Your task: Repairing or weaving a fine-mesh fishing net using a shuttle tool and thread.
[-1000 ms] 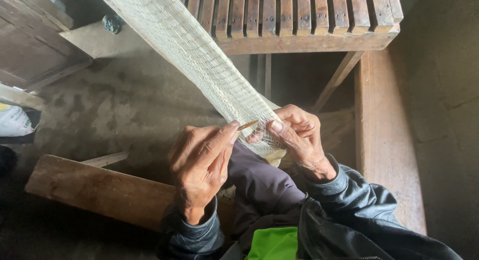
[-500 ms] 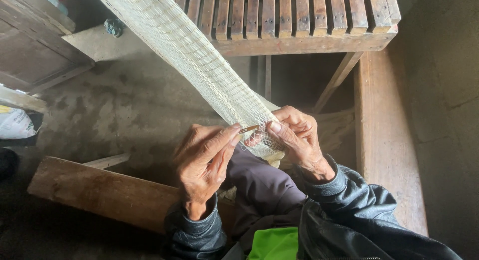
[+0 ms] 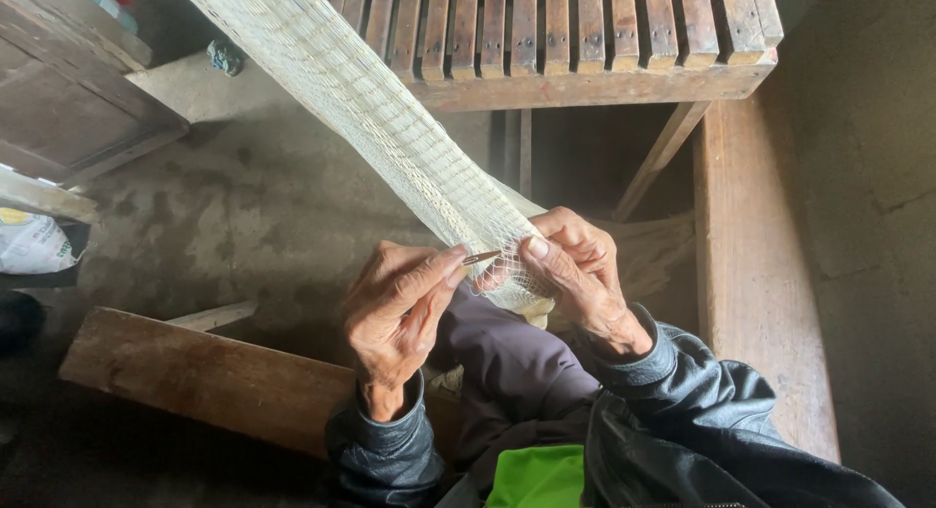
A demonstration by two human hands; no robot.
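We see a long pale net strip (image 3: 390,118) stretched taut from above the slatted wooden bench (image 3: 585,40) down to the lap. Left hand (image 3: 400,308) pinches a thin needle-like tool (image 3: 481,258) at the net's near end; right hand (image 3: 575,269) is closed on that same end, fingers bunching the mesh. Net looks light, soft, limp and snag-prone, so we judge it best gripped at the worked edge, kept under tension. A wooden plank (image 3: 205,381) lies below-left of the net.
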